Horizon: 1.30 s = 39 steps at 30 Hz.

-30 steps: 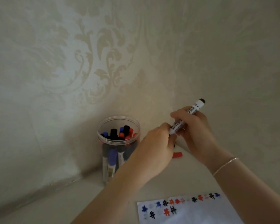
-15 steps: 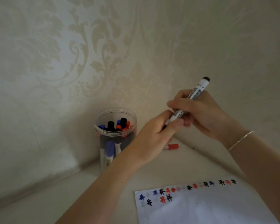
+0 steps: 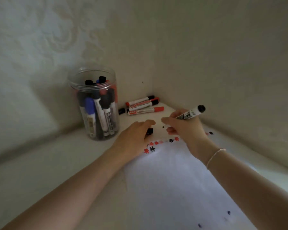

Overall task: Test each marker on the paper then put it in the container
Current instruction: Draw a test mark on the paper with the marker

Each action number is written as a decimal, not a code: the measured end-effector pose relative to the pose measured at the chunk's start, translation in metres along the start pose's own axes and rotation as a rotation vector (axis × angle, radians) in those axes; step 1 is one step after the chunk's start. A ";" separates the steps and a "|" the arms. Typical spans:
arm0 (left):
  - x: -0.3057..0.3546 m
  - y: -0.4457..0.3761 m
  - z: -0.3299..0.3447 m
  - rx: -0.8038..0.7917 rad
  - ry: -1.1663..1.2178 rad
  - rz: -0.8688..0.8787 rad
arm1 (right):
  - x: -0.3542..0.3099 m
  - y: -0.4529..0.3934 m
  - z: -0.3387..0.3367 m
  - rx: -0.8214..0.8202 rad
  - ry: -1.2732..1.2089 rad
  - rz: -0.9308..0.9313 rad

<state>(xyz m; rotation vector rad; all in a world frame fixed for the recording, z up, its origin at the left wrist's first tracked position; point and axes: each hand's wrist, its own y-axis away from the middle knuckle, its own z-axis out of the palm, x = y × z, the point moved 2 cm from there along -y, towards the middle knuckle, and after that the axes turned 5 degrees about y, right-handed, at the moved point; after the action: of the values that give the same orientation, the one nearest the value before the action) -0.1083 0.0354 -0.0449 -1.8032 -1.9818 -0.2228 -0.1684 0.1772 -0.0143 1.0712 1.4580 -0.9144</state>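
Note:
My right hand [image 3: 184, 128] grips a white marker with a black end [image 3: 190, 113], its uncapped tip pointing down-left just above the top edge of the paper [image 3: 181, 185]. My left hand [image 3: 133, 138] holds the marker's black cap [image 3: 149, 131] beside the tip. The paper carries a row of red, black and blue test marks. A clear plastic container [image 3: 96, 103] with several markers inside stands left of my hands, in the corner.
Several loose markers [image 3: 144, 106] with red and black caps lie in the corner behind my hands, and a loose black cap [image 3: 121, 111] lies next to them. Pale patterned walls close in on the left and right of the white surface.
The cap has come off the marker into my left hand. Both hands have dropped from in front of the wall to the paper's top edge. The view has tilted down, showing the loose markers.

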 end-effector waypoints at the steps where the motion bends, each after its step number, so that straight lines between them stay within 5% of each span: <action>1: -0.002 0.003 0.002 0.021 0.026 0.012 | 0.007 0.002 0.003 0.003 0.007 0.017; 9: -0.021 0.026 0.005 0.148 0.098 0.203 | 0.032 0.001 0.017 0.102 0.067 0.014; 12: -0.023 0.035 0.007 -0.023 -0.022 0.324 | 0.032 0.002 0.017 0.114 0.073 -0.005; 15: -0.025 0.036 0.010 -0.193 -0.133 0.270 | 0.032 0.003 0.016 0.118 0.071 -0.031; 39: -0.028 0.033 0.010 -0.246 -0.064 0.119 | 0.037 -0.001 0.021 0.118 0.218 -0.052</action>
<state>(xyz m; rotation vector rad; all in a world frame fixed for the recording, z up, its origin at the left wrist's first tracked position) -0.0775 0.0182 -0.0717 -2.0986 -1.9518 -0.3900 -0.1639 0.1625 -0.0544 1.2568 1.6332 -0.9527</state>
